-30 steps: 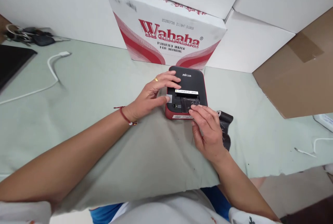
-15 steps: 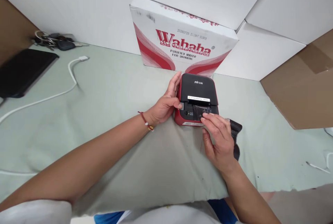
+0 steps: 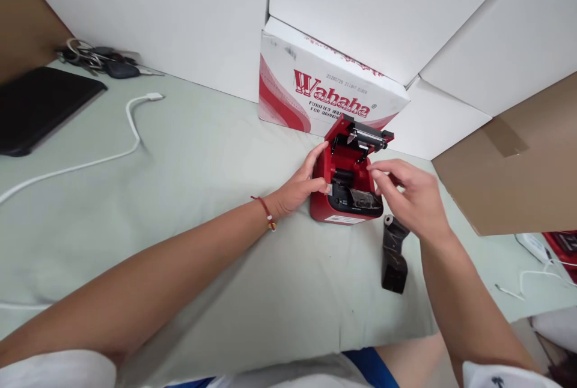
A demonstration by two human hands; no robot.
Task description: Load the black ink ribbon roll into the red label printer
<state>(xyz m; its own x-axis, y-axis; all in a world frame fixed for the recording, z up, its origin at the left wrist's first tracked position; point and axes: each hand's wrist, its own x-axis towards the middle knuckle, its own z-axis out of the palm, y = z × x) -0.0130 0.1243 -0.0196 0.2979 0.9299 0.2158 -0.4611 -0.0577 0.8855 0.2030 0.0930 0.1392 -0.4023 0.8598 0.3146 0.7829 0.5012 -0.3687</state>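
A small red and black label printer (image 3: 345, 218) stands on the cloth with its lid (image 3: 366, 136) raised; a roller shows on the lid's underside. Inside its red bay lies a dark roll (image 3: 343, 178). A black strip (image 3: 364, 199) lies over the front edge. My left hand (image 3: 300, 188) grips the printer's left side, thumb at the grey button. Beside the bay's right edge is my right hand (image 3: 408, 193), thumb and index tips close together but slightly apart, with nothing visible between them. A loose black roll with an unwound strip (image 3: 394, 262) rests right of the printer.
Behind the printer stands a white and red Wahaha carton (image 3: 288, 84) against white boxes (image 3: 342, 3). A brown cardboard box (image 3: 518, 166) is at right. Keys (image 3: 106, 60), a black flat device (image 3: 49, 106) and a white cable (image 3: 130, 115) lie at left.
The printer's lid has swung up, showing the red bay. My left hand moved from the printer's top to its side. My right hand left the black strip and rose to the right.
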